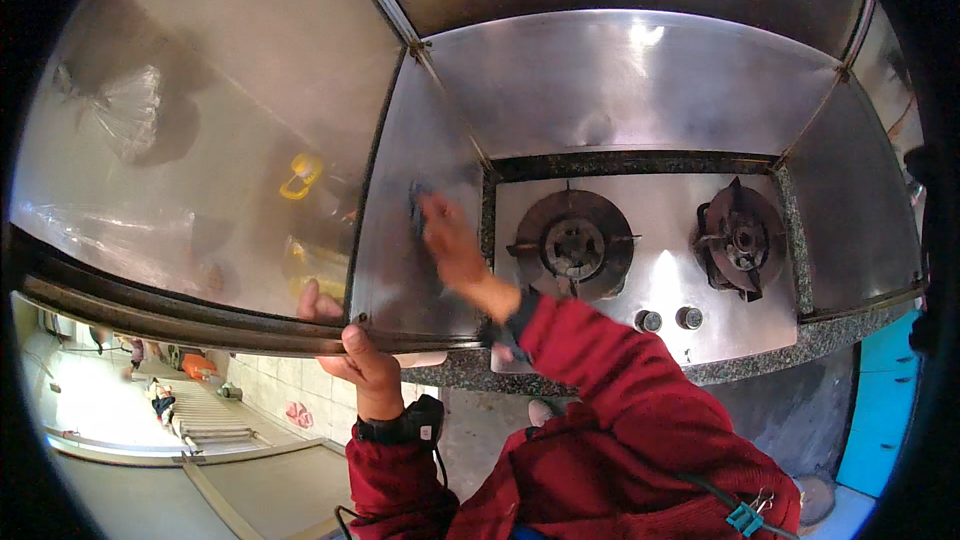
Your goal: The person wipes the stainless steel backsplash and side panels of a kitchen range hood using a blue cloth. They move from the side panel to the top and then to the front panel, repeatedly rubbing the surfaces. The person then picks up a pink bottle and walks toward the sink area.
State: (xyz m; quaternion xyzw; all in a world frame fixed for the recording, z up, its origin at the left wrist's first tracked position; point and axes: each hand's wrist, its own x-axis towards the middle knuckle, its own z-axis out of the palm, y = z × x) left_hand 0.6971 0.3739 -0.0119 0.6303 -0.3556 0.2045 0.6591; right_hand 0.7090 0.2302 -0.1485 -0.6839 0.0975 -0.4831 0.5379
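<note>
My right hand [451, 244] lies flat against the stainless steel side panel [397, 270] left of the stove. Under its fingertips is a small dark pad [417, 204], mostly covered; its material cannot be made out. My left hand [371, 367] grips the front lower corner of that panel, thumb upright at the edge. Its other fingers are partly hidden. To the right of my right hand is a two-burner gas hob [660, 210] with a steel top. My right forearm crosses in front of the left burner [574, 244].
A steel back panel [622, 90] and a right side panel [847, 202] enclose the hob. Two knobs [669, 319] sit at its front, above a speckled stone counter edge [750, 364]. Leftward appear a yellow-capped jug [302, 174] and a clear plastic bag [131, 109]. Blue cabinets [881, 405] stand at lower right.
</note>
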